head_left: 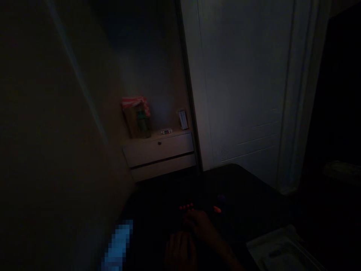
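The room is very dark. On the dark tabletop, several small red round pieces lie in a short row. My right hand is just on the near side of them, its fingers bent down and drawn together; whatever is between the fingertips is lost in shadow. Closer to me, my left hand rests on the table, palm down, fingers stretched forward, with nothing visible in it. Beyond my right hand, to its right, lies a small orange piece, with a dim purple thing behind it.
A pale, flat plastic-looking packet lies at the table's right side. A bright blue, pixelated patch shows at lower left. Past the table stands a drawer unit bearing a red-and-white-topped bag, beside a white door.
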A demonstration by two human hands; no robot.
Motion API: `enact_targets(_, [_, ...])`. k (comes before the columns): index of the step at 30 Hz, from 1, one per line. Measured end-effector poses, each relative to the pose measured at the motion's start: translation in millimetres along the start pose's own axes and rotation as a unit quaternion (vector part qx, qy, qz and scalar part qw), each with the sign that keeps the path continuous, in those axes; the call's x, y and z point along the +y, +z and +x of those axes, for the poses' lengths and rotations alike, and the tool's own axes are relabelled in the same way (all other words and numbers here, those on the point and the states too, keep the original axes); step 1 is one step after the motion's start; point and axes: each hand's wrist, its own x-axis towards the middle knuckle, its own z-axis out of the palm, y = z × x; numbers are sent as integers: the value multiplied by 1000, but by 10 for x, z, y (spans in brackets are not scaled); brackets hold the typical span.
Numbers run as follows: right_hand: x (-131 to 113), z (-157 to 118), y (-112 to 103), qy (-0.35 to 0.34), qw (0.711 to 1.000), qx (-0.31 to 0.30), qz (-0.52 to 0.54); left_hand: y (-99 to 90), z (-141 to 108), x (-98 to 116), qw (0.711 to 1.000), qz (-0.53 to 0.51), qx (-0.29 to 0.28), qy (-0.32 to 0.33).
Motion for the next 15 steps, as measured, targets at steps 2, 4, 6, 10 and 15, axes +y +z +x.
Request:
enact_targets(2, [-9, 5, -7, -2, 1000, -9, 4, -1, -5, 3, 1000, 10, 2, 5])
enact_targets(4, [-23, 7, -17, -2, 1000, -18, 5, 2, -14, 7, 1000, 18, 5, 3])
enact_targets(6, [-34, 5, -24, 3, 1000, -13, -4, 6, -19, 10, 1000, 18, 5, -5])
enact_targets(10, [-17, -3, -12, 9, 1000, 3, -18, 2, -10, -4, 1000, 10, -3, -2])
enact_targets(15, [53, 3, 48, 0, 999, 21, -27, 14, -18, -25, 1000, 8, -10, 3])
